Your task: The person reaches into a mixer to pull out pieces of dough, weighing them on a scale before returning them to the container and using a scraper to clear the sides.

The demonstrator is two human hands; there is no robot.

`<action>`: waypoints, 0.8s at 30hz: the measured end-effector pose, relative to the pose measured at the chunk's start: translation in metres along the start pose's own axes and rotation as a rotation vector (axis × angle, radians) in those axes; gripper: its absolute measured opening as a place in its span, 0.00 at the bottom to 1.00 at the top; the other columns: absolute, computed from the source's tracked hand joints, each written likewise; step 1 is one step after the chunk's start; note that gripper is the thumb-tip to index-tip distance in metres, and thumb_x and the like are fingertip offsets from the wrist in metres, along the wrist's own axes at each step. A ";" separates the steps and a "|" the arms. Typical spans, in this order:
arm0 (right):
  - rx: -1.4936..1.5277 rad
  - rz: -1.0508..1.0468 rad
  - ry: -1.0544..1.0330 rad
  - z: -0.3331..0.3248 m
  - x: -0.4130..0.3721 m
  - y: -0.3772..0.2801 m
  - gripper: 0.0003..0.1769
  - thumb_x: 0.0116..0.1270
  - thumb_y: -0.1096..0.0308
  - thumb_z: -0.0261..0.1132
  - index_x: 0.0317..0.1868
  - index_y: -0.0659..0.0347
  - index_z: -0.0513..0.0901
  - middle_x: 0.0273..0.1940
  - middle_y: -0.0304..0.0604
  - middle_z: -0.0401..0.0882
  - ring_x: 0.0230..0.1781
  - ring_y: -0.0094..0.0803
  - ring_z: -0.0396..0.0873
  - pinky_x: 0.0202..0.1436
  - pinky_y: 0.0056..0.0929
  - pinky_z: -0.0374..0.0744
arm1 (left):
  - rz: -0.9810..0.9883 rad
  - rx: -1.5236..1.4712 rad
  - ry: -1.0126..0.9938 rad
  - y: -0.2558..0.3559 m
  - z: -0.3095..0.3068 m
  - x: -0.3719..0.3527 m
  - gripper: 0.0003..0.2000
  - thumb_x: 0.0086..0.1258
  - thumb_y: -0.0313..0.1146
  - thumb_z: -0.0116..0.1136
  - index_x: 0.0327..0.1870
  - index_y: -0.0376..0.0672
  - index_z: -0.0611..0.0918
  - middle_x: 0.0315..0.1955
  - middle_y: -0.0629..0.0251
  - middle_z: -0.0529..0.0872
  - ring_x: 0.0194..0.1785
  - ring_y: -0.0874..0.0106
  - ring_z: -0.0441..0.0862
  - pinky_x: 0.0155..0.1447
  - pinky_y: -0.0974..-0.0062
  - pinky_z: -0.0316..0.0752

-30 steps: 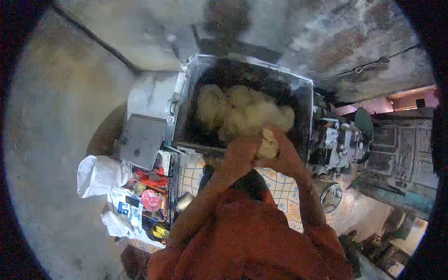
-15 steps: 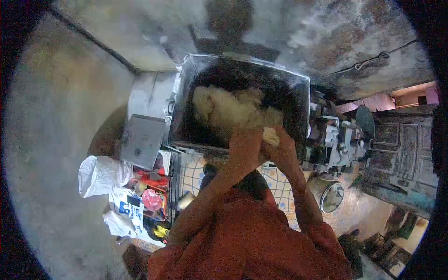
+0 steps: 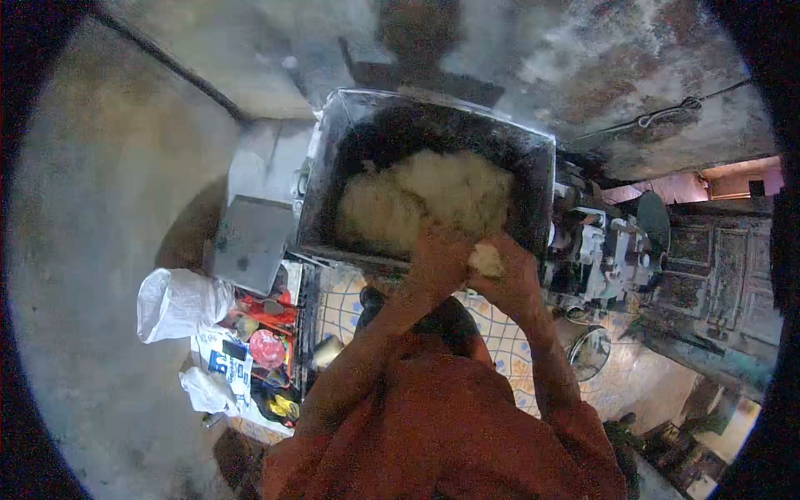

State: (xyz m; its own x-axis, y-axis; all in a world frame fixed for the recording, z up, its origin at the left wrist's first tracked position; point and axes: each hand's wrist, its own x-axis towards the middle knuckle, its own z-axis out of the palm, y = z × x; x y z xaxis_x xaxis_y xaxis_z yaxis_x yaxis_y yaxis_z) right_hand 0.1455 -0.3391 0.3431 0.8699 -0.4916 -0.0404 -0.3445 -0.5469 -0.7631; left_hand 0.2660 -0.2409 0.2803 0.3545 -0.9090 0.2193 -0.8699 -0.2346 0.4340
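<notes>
Left hand [image 3: 437, 254]: reaches over the near rim of the trough, back of the hand up, fingers bent down against the edge of the dough mass; whether they grip it cannot be told.
Right hand [image 3: 515, 282]: just beside the left hand, fingers curled around a small lump, gripping it.
Small lump [image 3: 486, 261]: pale dough, held between the two hands above the trough's near rim, close to the big mass.
Dough mass [image 3: 425, 200]: large, pale, rough-surfaced; fills the middle of the trough.
Trough [image 3: 321, 192]: rectangular metal container with dark inner walls, standing against the wall.
Sleeves [image 3: 433, 417]: red-orange cloth covering both upper arms.
Grey box [image 3: 250, 242]: flat-topped, just left of the trough.
White sack [image 3: 179, 304]: on the floor left of the person, near packets and a red lid [image 3: 267, 350].
Machine [image 3: 604, 258]: grey metal parts, just right of the trough.
Tiled floor [image 3: 500, 329]: patterned, below the arms.
Metal bowl [image 3: 587, 354]: on the floor at the right, near the machine.
</notes>
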 end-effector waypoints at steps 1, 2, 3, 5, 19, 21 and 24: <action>0.009 0.043 -0.012 -0.001 0.000 -0.001 0.26 0.51 0.61 0.75 0.47 0.63 0.78 0.42 0.49 0.81 0.43 0.40 0.82 0.45 0.34 0.80 | 0.031 -0.009 0.066 -0.001 0.006 -0.003 0.10 0.53 0.34 0.63 0.38 0.47 0.84 0.33 0.61 0.85 0.44 0.61 0.83 0.65 0.51 0.60; 0.017 0.086 -0.023 -0.002 0.001 -0.004 0.25 0.51 0.61 0.75 0.46 0.63 0.78 0.42 0.48 0.82 0.42 0.39 0.83 0.44 0.34 0.80 | 0.049 -0.071 0.007 -0.004 -0.001 -0.001 0.10 0.53 0.34 0.64 0.37 0.48 0.84 0.33 0.62 0.85 0.43 0.62 0.83 0.65 0.50 0.60; 0.027 0.130 -0.034 -0.004 0.001 -0.006 0.24 0.50 0.61 0.75 0.44 0.64 0.79 0.41 0.47 0.82 0.41 0.37 0.83 0.44 0.33 0.80 | 0.067 -0.133 -0.053 -0.005 -0.005 -0.001 0.10 0.52 0.34 0.64 0.37 0.48 0.84 0.32 0.62 0.84 0.42 0.62 0.82 0.64 0.50 0.60; 0.159 0.223 -0.043 -0.013 -0.003 -0.010 0.25 0.50 0.62 0.74 0.47 0.62 0.77 0.41 0.46 0.82 0.41 0.35 0.83 0.44 0.33 0.81 | 0.128 -0.029 0.106 -0.007 0.001 -0.003 0.11 0.51 0.34 0.65 0.36 0.47 0.83 0.31 0.63 0.83 0.40 0.62 0.82 0.61 0.53 0.64; 0.137 0.099 0.375 -0.108 0.054 0.141 0.24 0.66 0.60 0.66 0.60 0.59 0.74 0.45 0.42 0.77 0.45 0.25 0.75 0.46 0.25 0.76 | -0.296 0.030 0.078 -0.087 -0.001 0.025 0.41 0.50 0.55 0.71 0.65 0.45 0.71 0.61 0.43 0.72 0.62 0.49 0.72 0.67 0.51 0.64; -0.377 0.431 0.174 -0.116 0.109 0.100 0.23 0.67 0.62 0.65 0.59 0.59 0.74 0.49 0.44 0.77 0.47 0.34 0.78 0.51 0.30 0.77 | -0.269 0.116 0.025 -0.103 0.004 0.019 0.40 0.51 0.54 0.71 0.65 0.45 0.71 0.62 0.43 0.71 0.64 0.49 0.71 0.68 0.49 0.62; -0.941 -0.087 -0.029 -0.104 0.153 0.167 0.20 0.68 0.66 0.62 0.59 0.59 0.74 0.52 0.49 0.76 0.51 0.44 0.77 0.55 0.37 0.76 | -0.286 -0.015 -0.042 -0.118 0.003 0.008 0.33 0.55 0.51 0.69 0.61 0.46 0.76 0.62 0.48 0.73 0.65 0.51 0.71 0.69 0.47 0.60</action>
State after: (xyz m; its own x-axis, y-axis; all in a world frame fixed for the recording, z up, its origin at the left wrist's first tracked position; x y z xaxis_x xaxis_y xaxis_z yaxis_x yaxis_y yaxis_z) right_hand 0.1842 -0.5756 0.2765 0.9102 -0.4129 -0.0335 -0.4100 -0.9095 0.0691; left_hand 0.3707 -0.2212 0.2280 0.5702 -0.8200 0.0495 -0.7311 -0.4790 0.4858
